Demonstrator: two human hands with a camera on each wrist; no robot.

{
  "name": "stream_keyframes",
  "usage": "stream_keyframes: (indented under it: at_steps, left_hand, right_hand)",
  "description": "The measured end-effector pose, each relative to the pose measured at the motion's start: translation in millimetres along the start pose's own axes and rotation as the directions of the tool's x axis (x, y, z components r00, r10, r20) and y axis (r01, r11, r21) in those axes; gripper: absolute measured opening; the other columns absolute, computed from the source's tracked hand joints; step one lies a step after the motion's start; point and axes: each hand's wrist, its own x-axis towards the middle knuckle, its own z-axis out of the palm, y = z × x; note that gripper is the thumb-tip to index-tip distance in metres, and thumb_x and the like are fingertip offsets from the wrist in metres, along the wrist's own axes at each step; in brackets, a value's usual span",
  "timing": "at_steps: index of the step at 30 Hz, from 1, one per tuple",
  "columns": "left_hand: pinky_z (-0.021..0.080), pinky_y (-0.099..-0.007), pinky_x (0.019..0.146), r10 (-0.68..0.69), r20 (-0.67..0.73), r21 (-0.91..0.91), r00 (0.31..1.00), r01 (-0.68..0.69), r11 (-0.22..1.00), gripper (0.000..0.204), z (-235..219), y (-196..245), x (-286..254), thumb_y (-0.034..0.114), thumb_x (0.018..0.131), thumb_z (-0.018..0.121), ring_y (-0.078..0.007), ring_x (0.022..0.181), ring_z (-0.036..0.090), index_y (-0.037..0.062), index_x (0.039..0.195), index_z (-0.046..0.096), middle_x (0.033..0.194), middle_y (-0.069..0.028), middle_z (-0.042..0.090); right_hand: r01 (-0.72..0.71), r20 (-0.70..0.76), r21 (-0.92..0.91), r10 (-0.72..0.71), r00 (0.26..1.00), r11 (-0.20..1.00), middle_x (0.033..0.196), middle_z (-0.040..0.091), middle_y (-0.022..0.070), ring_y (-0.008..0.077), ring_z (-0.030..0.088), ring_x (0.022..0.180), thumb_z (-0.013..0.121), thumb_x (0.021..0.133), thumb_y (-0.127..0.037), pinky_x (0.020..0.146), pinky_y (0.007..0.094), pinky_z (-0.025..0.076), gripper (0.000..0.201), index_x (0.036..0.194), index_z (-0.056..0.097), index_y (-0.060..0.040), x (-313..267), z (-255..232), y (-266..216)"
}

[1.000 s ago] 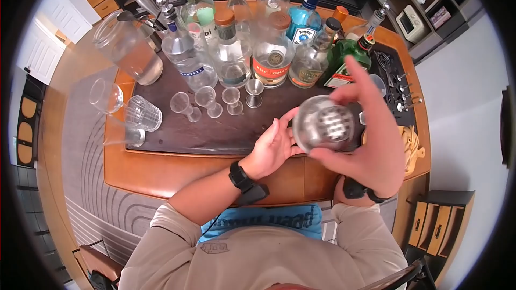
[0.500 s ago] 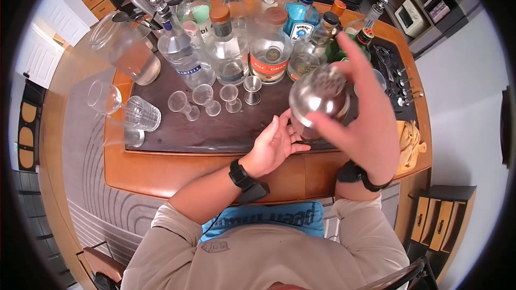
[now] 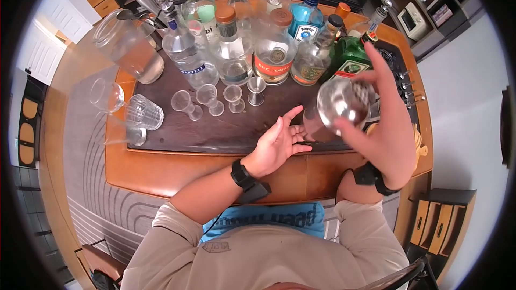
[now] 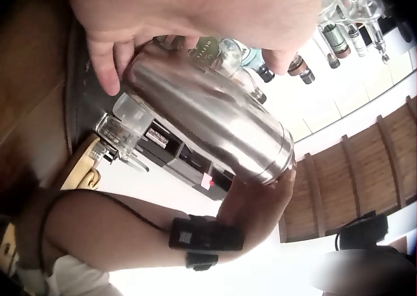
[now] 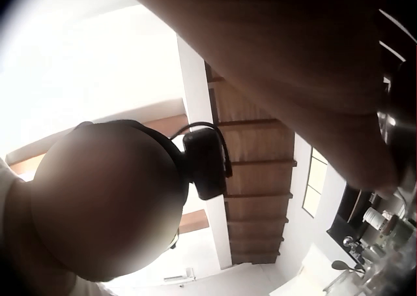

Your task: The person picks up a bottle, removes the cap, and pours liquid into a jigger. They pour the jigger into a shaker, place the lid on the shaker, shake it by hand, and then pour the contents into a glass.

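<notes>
My right hand [image 3: 384,123] grips a shiny steel cocktail shaker [image 3: 344,104] around its upper part, thumb on the near side and fingers on the far side. The shaker leans with its strainer top toward the right, a little blurred. My left hand [image 3: 277,142] is palm up beside the shaker's lower end, its fingers spread and straight. In the left wrist view the shaker [image 4: 208,113] lies slanted, with the left hand's fingers [image 4: 104,68] around its base end and the right hand [image 4: 260,201] at the other end. The right wrist view mostly shows a dark forearm.
Several liquor bottles, among them a green bottle [image 3: 349,56] and an orange-labelled one [image 3: 273,67], line the back. Small clear measuring glasses [image 3: 210,100] and a metal jigger [image 3: 256,91] stand before them. A pitcher [image 3: 131,51] and a tumbler [image 3: 145,113] are at the left.
The shaker has swung with my right hand; its strainer top faced up at the camera and now tips to the right. It sits farther right from my left hand, which barely moved.
</notes>
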Motion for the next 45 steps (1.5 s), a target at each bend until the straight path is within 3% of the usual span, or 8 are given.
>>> stream_keyframes:
  at_steps: [5, 9, 13, 19, 21, 25, 30, 45]
  left_hand:
    - [0.046, -0.0483, 0.114, 0.016, -0.046, 0.046, 0.999, -0.014, 0.999, 0.086, 20, 7, 0, 0.071, 0.109, 0.041, -0.0250, 0.137, 0.054, 0.0177, 0.173, 0.022, 0.152, -0.0120, 0.055]
    - [0.044, -0.0490, 0.115, -0.002, 0.014, 0.011, 1.000, 0.002, 1.000, 0.088, -2, 0, 1, 0.072, 0.108, 0.041, -0.0250, 0.138, 0.054, 0.0172, 0.174, 0.020, 0.156, -0.0114, 0.053]
    - [0.044, -0.0493, 0.115, -0.004, 0.021, -0.002, 1.000, 0.004, 1.000, 0.087, 0, -2, 1, 0.072, 0.109, 0.041, -0.0251, 0.139, 0.053, 0.0173, 0.173, 0.020, 0.159, -0.0116, 0.050]
    - [0.043, -0.0495, 0.116, 0.000, 0.025, -0.015, 1.000, 0.000, 1.000, 0.086, -2, -1, 1, 0.070, 0.109, 0.041, -0.0254, 0.138, 0.053, 0.0169, 0.173, 0.020, 0.153, -0.0106, 0.053]
    - [0.043, -0.0493, 0.116, -0.012, 0.027, 0.018, 1.000, 0.012, 1.000, 0.087, -2, 1, 0, 0.071, 0.109, 0.041, -0.0257, 0.137, 0.055, 0.0167, 0.174, 0.018, 0.150, -0.0101, 0.054]
    - [0.043, -0.0482, 0.116, 0.002, -0.018, -0.022, 1.000, -0.002, 1.000, 0.089, 10, 0, 1, 0.071, 0.109, 0.042, -0.0260, 0.134, 0.057, 0.0143, 0.174, 0.019, 0.157, -0.0115, 0.051]
    - [0.044, -0.0476, 0.114, -0.013, 0.008, -0.004, 1.000, 0.013, 1.000, 0.087, -2, 0, 1, 0.071, 0.109, 0.041, -0.0230, 0.138, 0.052, 0.0159, 0.174, 0.021, 0.155, -0.0096, 0.052]
    - [0.043, -0.0478, 0.115, 0.029, 0.012, 0.010, 1.000, -0.029, 1.000, 0.089, 7, 4, 4, 0.072, 0.109, 0.039, -0.0260, 0.141, 0.052, 0.0143, 0.173, 0.020, 0.163, -0.0115, 0.048]
  right_hand:
    - [0.149, 0.135, -0.033, -0.143, 0.980, 0.988, 0.119, 0.067, 0.0112, 0.0253, 0.066, 0.113, 0.090, 0.072, -0.011, 0.105, 0.0382, 0.052, 0.103, 0.165, 0.044, -0.0045, 3, 14, -16]
    - [-0.022, -0.090, -0.064, 0.016, 0.996, 0.998, 0.129, 0.067, 0.0134, 0.0268, 0.066, 0.120, 0.089, 0.074, -0.010, 0.104, 0.0393, 0.052, 0.100, 0.164, 0.046, -0.0050, 7, 14, 3]
    - [0.053, 0.171, 0.032, -0.058, 0.984, 0.998, 0.129, 0.066, 0.0164, 0.0256, 0.065, 0.118, 0.090, 0.071, -0.010, 0.104, 0.0385, 0.052, 0.102, 0.164, 0.046, -0.0038, -2, -4, -10]
    - [0.137, 0.010, -0.057, -0.137, 0.991, 0.989, 0.130, 0.067, 0.0123, 0.0266, 0.065, 0.119, 0.088, 0.075, -0.010, 0.105, 0.0385, 0.051, 0.097, 0.163, 0.047, -0.0034, 6, 19, 0]
    - [0.009, -0.083, -0.053, -0.013, 0.996, 0.999, 0.118, 0.068, 0.0149, 0.0387, 0.064, 0.107, 0.091, 0.073, -0.017, 0.094, 0.0464, 0.054, 0.096, 0.160, 0.050, -0.0079, 5, 13, 4]
    - [0.119, 0.150, -0.065, -0.108, 0.983, 0.991, 0.115, 0.063, 0.0103, 0.0267, 0.063, 0.106, 0.090, 0.070, -0.011, 0.099, 0.0382, 0.053, 0.104, 0.163, 0.046, -0.0026, -6, 3, -19]
    - [-0.003, -0.035, -0.025, 0.003, 0.999, 1.000, 0.113, 0.065, 0.0109, 0.0237, 0.064, 0.104, 0.090, 0.070, -0.010, 0.098, 0.0376, 0.053, 0.105, 0.165, 0.044, -0.0027, 5, 14, -5]
    - [0.084, 0.136, 0.005, -0.084, 0.987, 0.996, 0.120, 0.068, 0.0127, 0.0276, 0.067, 0.111, 0.093, 0.070, -0.015, 0.100, 0.0384, 0.053, 0.109, 0.166, 0.042, -0.0027, -6, -5, -12]
